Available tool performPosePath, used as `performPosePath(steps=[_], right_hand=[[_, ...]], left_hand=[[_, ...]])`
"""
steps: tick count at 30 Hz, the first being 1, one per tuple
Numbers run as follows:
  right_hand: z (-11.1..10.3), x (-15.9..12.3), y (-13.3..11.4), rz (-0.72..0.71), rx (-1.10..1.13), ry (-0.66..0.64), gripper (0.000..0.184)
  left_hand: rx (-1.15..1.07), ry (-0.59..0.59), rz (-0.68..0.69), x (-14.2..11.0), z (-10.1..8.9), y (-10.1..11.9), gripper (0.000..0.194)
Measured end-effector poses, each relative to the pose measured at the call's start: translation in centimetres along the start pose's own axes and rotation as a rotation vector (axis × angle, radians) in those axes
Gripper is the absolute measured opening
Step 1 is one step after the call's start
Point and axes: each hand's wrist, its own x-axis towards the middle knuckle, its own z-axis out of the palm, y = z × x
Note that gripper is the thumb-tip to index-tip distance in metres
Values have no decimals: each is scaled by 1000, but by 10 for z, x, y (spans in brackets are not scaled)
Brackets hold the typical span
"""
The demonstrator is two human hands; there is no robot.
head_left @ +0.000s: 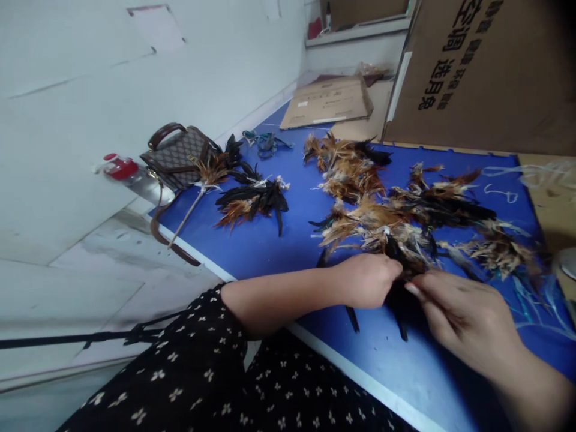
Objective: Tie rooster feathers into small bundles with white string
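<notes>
My left hand (366,280) is closed around a small bunch of dark feathers (398,300) at the near edge of a blue table (279,246). Facing it, my right hand (463,315) pinches the same bunch from the right, fingers pressed together. Dark feather tips hang down below both hands. Just beyond my hands lies a large loose pile of brown, tan and black feathers (405,210). A smaller tied bundle of black and orange feathers (252,201) rests further left on the table.
A brown patterned handbag (177,156) and a red-capped bottle (130,174) sit at the table's left corner. A large cardboard box (486,72) stands at the back right, flat cardboard (328,102) behind. White string (499,192) lies on the right. Pale floor lies left.
</notes>
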Motion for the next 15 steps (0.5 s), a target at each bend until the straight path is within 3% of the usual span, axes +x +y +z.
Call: performPosePath(steps=[2,4,6,8,10,13,15], right_hand=[[-6,-1,8,44,64,-57,47],[-10,0,14,167,184,-86,59],[-9,1,15,302,291,-55,68],[0,3,12,376,357,12,71],[12,5,6,361,342,66,67],[27,6,-2,192,152,90,53],[28,5,-2,54,-1,94,46]], left_hand=[[-56,-217,126,-1,-3,2,28],[-235,-274,227,-3,-8,6,25],[-425,-165,187,-5,-10,12,19],[-597,-2,30,-5,-7,15,21],[-730,173,-154,-2,0,14,26],[-594,307,-302,3,10,5,26],[-328,332,-260,4,11,-2,20]])
